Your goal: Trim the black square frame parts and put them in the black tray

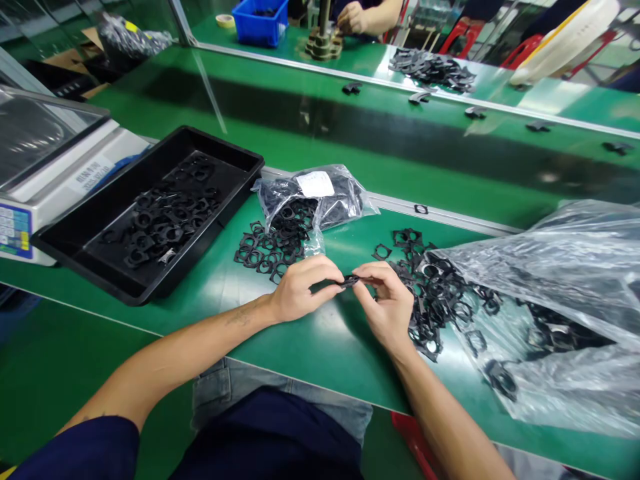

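Between the fingertips of both hands is a small black plastic part, seen nearly edge-on, so its full shape is hidden. My left hand pinches its left end and my right hand pinches its right end, above the green tabletop. Just beyond my left hand lies a pile of thin black ring-shaped pieces, spilling from a clear bag with a white label. To the right of my right hand spreads a heap of black frame-like pieces, each with a round opening.
A black tray with many black parts stands at left, beside a weighing scale. A large clear plastic bag covers the right side. Behind runs a green conveyor belt carrying several black parts; beyond it, a co-worker's hand.
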The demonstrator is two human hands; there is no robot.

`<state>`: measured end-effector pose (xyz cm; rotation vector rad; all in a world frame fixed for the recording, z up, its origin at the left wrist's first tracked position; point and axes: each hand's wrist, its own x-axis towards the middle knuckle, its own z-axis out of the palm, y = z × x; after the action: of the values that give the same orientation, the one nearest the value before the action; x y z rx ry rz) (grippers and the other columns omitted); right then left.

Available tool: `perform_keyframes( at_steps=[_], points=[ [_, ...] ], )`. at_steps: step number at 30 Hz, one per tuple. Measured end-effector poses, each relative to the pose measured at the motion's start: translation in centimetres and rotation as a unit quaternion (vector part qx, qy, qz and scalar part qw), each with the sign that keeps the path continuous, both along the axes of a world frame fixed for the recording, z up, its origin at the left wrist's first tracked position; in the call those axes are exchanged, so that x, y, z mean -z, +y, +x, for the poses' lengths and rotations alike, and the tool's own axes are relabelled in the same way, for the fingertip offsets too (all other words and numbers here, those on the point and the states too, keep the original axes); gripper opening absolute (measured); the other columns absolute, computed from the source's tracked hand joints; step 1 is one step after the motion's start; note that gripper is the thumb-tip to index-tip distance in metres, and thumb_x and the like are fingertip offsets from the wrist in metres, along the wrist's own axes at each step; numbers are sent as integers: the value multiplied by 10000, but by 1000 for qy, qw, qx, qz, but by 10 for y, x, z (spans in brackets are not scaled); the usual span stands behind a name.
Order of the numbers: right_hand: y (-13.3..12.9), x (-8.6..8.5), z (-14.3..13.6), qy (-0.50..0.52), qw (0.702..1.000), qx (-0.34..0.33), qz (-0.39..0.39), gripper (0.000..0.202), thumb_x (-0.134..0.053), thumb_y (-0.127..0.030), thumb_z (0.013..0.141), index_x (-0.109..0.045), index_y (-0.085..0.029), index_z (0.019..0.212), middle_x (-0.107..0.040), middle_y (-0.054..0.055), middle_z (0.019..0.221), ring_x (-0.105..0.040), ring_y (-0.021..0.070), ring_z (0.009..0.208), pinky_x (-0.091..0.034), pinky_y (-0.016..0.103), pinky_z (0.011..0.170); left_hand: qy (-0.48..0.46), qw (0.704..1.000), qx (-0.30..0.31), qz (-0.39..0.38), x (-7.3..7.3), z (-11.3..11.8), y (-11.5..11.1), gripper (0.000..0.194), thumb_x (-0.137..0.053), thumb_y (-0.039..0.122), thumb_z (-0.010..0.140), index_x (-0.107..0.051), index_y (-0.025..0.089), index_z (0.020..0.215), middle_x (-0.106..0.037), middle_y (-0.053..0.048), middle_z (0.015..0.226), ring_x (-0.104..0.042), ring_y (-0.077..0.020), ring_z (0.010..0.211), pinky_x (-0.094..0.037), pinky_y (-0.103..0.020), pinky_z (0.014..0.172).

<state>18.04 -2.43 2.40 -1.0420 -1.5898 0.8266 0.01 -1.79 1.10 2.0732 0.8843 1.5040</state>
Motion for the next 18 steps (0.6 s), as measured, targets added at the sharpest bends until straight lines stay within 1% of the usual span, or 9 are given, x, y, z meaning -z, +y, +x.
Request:
perform_keyframes(
  at_steps=[3,6,10,14,16,18],
  points=[
    [2,-2,2,-5,999,-43,-23,56,-685,-220,866,-636,-244,852,-630,24,865,-619,174,784,-546,310,689,-31,998,-6,-46,0,-1,2,81,-665,238,918,-690,167,888,-713,-43,836,-656,-140,800,-528,-279,765],
    [4,-5,3,-12,997,-72,-40,106,-695,-283,883,-617,-236,828,-605,26,838,-592,177,763,-521,312,663,-56,994,-4,-95,1,-2,5,108,-682,255,907,-696,163,853,-706,-30,799,-643,-131,759,-513,-265,741],
    [5,-6,5,-11,997,-71,-37,152,-701,-334,897,-618,-232,823,-595,33,825,-576,187,769,-500,329,676,-71,989,6,-132,1,-1,6,142,-692,285,897,-706,162,826,-700,-28,768,-633,-130,727,-505,-260,718],
    [5,-5,5,-11,998,-61,-26,175,-711,-360,895,-623,-235,810,-590,32,809,-569,192,762,-489,337,676,-85,983,15,-159,-1,-1,5,134,-716,286,872,-722,163,822,-712,-34,771,-641,-132,727,-515,-259,714],
    [5,-4,4,3,998,-55,-38,183,-729,-372,882,-626,-236,813,-590,24,811,-569,180,740,-494,323,662,-105,976,16,-189,0,0,5,135,-734,290,850,-728,159,816,-722,-36,774,-652,-133,729,-527,-256,716],
    [4,-2,3,20,996,-45,-68,203,-756,-394,858,-631,-237,826,-599,15,815,-574,165,715,-508,307,658,-137,960,18,-242,3,1,7,157,-759,306,821,-732,151,812,-734,-38,777,-669,-134,728,-542,-253,714]
  ],
)
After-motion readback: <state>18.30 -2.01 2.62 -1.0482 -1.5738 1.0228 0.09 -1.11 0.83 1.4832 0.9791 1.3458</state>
